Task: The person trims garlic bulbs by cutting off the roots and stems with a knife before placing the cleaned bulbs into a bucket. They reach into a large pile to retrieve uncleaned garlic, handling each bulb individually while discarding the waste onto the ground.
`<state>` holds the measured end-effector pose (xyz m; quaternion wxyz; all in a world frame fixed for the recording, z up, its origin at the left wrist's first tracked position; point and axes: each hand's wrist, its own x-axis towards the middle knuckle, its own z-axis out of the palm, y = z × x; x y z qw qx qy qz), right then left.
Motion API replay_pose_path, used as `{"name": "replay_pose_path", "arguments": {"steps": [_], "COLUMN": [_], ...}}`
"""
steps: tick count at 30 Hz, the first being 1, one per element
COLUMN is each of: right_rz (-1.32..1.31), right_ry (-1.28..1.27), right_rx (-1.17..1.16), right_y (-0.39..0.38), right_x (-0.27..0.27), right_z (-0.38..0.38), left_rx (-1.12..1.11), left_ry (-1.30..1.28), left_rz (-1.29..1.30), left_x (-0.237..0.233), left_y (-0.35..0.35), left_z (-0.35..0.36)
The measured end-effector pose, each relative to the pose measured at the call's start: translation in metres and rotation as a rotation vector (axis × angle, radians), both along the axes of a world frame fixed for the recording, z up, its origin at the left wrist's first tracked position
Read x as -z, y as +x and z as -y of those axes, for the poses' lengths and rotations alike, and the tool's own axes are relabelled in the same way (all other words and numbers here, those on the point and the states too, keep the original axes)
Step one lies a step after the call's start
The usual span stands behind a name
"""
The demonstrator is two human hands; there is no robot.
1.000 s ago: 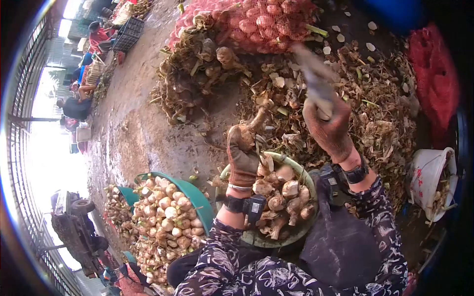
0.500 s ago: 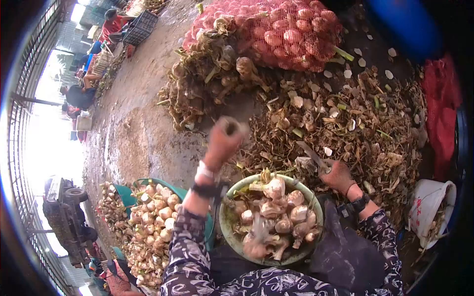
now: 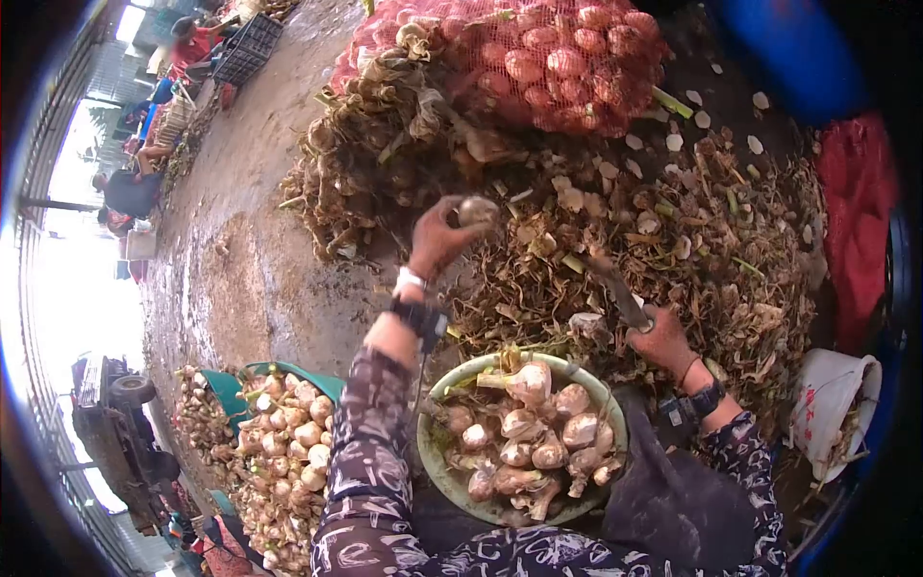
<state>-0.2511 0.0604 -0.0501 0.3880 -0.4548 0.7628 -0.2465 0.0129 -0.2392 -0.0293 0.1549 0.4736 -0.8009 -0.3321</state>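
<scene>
My left hand [image 3: 442,238] is closed around a pale garlic bulb [image 3: 478,211], held over the dark floor beside the heap of untrimmed garlic [image 3: 361,159]. My right hand [image 3: 663,344] grips a knife [image 3: 627,300] by its handle, the blade pointing up and left above the scraps. Between my arms, at my lap, is a round basin with a pale green rim [image 3: 430,452]. Several garlic bulbs [image 3: 527,385] lie in it, some with stem stubs.
A red mesh sack of bulbs [image 3: 567,62] lies ahead. Dry peelings [image 3: 711,279] cover the floor to the right, near a white bucket [image 3: 817,413]. Left of me, many bulbs [image 3: 288,433] spill around a green tub [image 3: 223,392]. People and a crate [image 3: 247,48] are far left.
My left hand has turned, and the garlic bulb in it now faces right. The knife in my right hand has tipped slightly. The blurred bulb in the basin now lies still.
</scene>
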Motion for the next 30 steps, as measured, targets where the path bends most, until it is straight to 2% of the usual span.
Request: {"name": "replay_pose_path", "arguments": {"steps": [1, 2, 4, 5, 6, 8, 10, 11, 12, 14, 16, 17, 20, 22, 24, 25, 28, 29, 30], "right_rz": [0.006, 0.014, 0.049, 0.035, 0.019, -0.009, -0.032, -0.056, -0.081, -0.136, -0.226, -0.238, -0.297, -0.300, -0.300, -0.275, -0.228, -0.209, -0.208], "right_ry": [-0.077, -0.154, -0.065, -0.159, -0.256, -0.303, -0.346, -0.410, -0.472, -0.473, -0.619, -0.577, -0.586, -0.581, -0.569, -0.606, -0.655, -0.667, -0.668], "right_rx": [0.002, 0.005, 0.005, -0.001, -0.009, -0.024, -0.032, -0.089, -0.145, -0.198, -0.287, -0.324, -0.323, -0.323, -0.322, -0.304, -0.280, -0.270, -0.272], "right_y": [0.000, 0.002, 0.009, 0.012, 0.015, 0.023, 0.031, 0.034, 0.037, 0.040, 0.045, 0.047, 0.045, 0.043, 0.042, 0.041, 0.037, 0.037, 0.037], "right_x": [-0.003, -0.009, -0.044, -0.055, -0.065, -0.085, -0.104, -0.113, -0.120, -0.129, -0.140, -0.146, -0.128, -0.122, -0.111, -0.102, -0.087, -0.084, -0.080], "right_z": [0.003, 0.008, 0.021, 0.025, 0.029, 0.037, 0.041, 0.043, 0.043, 0.041, 0.040, 0.037, 0.034, 0.032, 0.029, 0.029, 0.030, 0.030, 0.030], "left_rx": [0.033, -0.058, -0.063, -0.063, -0.077, -0.089, 0.098, -0.016, -0.012, -0.147, -0.044, 0.089, 0.427, 0.499, 0.365, 0.142, -0.030, -0.005, 0.129], "left_ry": [0.176, 0.624, 0.750, 0.752, 0.976, 1.199, 0.791, 0.769, 0.776, 0.802, 0.874, 0.492, -0.163, -0.550, -0.317, 0.096, 0.411, 0.406, 0.229], "left_rz": [-0.147, -0.565, -0.950, -0.949, -1.155, -1.359, -1.061, -0.920, -0.914, -0.569, -0.600, -0.477, -0.147, -0.090, -0.168, -0.291, -0.348, -0.273, -0.229], "left_x": [0.001, -0.010, -0.007, -0.009, -0.016, -0.029, -0.047, -0.061, -0.085, -0.123, -0.096, -0.083, -0.089, -0.092, -0.085, -0.084, -0.084, -0.086, -0.082], "left_y": [0.006, 0.004, 0.004, 0.001, -0.004, -0.010, -0.016, -0.017, -0.023, -0.031, -0.024, -0.023, -0.024, -0.028, -0.026, -0.027, -0.029, -0.031, -0.030], "left_z": [-0.017, -0.043, -0.081, -0.092, -0.102, -0.117, -0.134, -0.146, -0.157, -0.173, -0.172, -0.174, -0.175, -0.182, -0.200, -0.207, -0.220, -0.223, -0.221]}}
